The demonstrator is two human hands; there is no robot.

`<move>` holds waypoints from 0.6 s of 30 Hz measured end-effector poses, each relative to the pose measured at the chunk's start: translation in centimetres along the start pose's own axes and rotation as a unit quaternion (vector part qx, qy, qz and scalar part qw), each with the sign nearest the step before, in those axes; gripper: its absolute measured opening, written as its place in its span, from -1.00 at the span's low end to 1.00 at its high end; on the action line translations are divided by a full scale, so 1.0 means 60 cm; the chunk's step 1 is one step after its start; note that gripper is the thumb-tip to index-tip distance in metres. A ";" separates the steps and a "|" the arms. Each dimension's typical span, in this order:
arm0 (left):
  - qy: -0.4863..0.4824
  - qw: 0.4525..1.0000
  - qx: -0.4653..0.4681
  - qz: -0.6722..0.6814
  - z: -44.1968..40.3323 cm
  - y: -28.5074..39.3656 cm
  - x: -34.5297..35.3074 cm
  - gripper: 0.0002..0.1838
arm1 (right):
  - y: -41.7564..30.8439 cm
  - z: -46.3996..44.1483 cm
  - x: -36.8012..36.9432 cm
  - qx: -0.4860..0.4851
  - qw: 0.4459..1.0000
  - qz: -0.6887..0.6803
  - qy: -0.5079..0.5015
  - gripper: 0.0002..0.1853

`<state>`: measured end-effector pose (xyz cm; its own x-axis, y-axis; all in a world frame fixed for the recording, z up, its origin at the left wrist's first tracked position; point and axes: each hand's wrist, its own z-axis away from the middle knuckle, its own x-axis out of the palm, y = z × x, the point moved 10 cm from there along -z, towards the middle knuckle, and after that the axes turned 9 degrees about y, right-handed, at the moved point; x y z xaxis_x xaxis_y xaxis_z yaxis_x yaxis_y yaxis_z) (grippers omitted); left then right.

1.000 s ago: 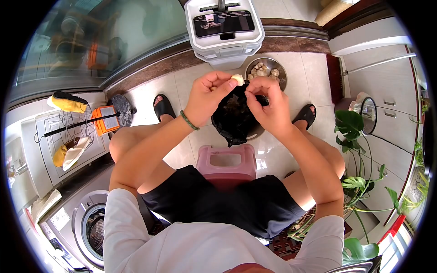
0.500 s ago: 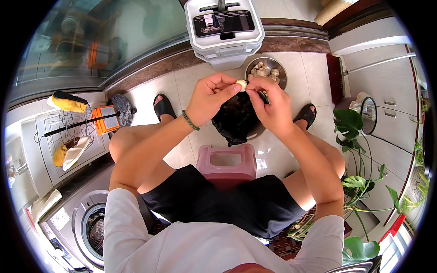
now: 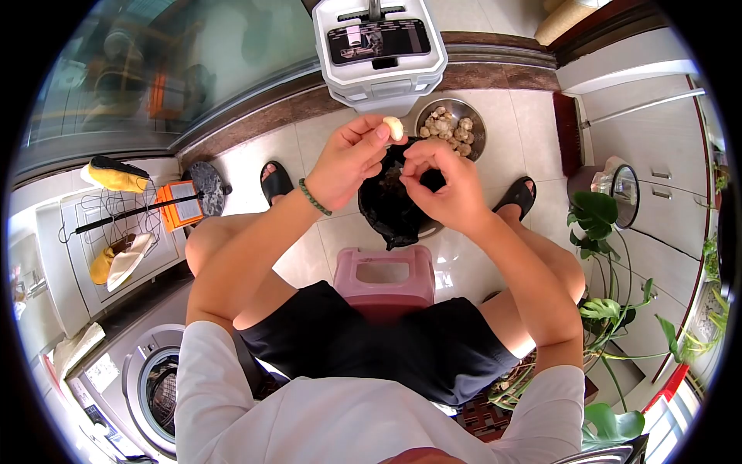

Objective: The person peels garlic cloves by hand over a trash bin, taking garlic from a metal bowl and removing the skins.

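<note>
A pale peeled garlic clove (image 3: 393,127) is pinched between the thumb and fingers of my left hand (image 3: 354,155), which wears a green bead bracelet. My right hand (image 3: 444,184) is apart from it, lower and to the right, with thumb and forefinger pressed together; what they hold, if anything, is too small to name. Below both hands stands a bin lined with a black plastic bag (image 3: 384,216), its contents dark and unclear. Just beyond my right hand, a steel bowl (image 3: 482,144) holds several garlic bulbs or cloves (image 3: 440,126).
A pink plastic stool (image 3: 384,290) is between my legs. Ahead stands a grey-white box (image 3: 382,81) with a phone (image 3: 379,42) on top. A leafy plant (image 3: 593,213) and cabinets are on the right; a wire rack (image 3: 116,209) and washing machine (image 3: 158,387) are on the left.
My hands have drawn apart. The left has lifted the clove slightly up and left; the right has come down and away from it, uncovering more of the bowl.
</note>
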<state>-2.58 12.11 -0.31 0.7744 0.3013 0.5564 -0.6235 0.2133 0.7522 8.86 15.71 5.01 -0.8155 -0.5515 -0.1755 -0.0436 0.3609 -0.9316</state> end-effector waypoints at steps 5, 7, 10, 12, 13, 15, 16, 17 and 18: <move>0.005 0.999 -0.001 -0.040 0.001 -0.004 -0.003 -0.79 | -0.013 -0.001 -0.009 -0.043 0.999 0.020 -0.013 -0.71; 0.017 0.997 0.006 -0.079 0.000 -0.008 -0.007 -0.80 | -0.009 -0.010 -0.018 0.002 1.000 -0.012 0.026 -0.74; -0.020 0.988 0.016 -0.152 0.002 -0.018 0.004 -0.80 | 0.013 -0.012 -0.026 0.067 0.994 -0.052 0.071 -0.82; -0.042 0.983 0.029 -0.176 0.003 -0.022 0.009 -0.86 | 0.041 -0.006 -0.014 0.127 0.982 -0.131 0.056 -0.87; -0.042 0.983 0.029 -0.176 0.003 -0.021 0.009 -0.86 | 0.040 -0.007 -0.017 0.128 0.981 -0.131 0.056 -0.87; -0.043 0.984 0.007 -0.171 0.005 -0.022 0.011 -0.84 | 0.066 0.000 -0.012 0.241 0.943 -0.222 0.056 -0.88; -0.044 0.984 0.006 -0.171 0.005 -0.022 0.008 -0.84 | 0.075 0.003 -0.017 0.241 0.943 -0.223 0.056 -0.88; -0.053 0.988 -0.009 -0.141 0.005 -0.026 0.007 -0.82 | 0.095 0.011 -0.016 0.263 0.925 -0.268 0.047 -0.87; -0.063 0.991 -0.026 -0.111 0.006 -0.029 0.008 -0.81 | 0.092 0.011 -0.009 0.285 0.905 -0.313 0.039 -0.85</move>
<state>-1.09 11.56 -1.27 0.8985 0.1238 0.4211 -0.4382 0.3097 0.8439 9.41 17.50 -0.26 -0.7731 -0.4507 0.4464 -0.2248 -0.4633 -0.8572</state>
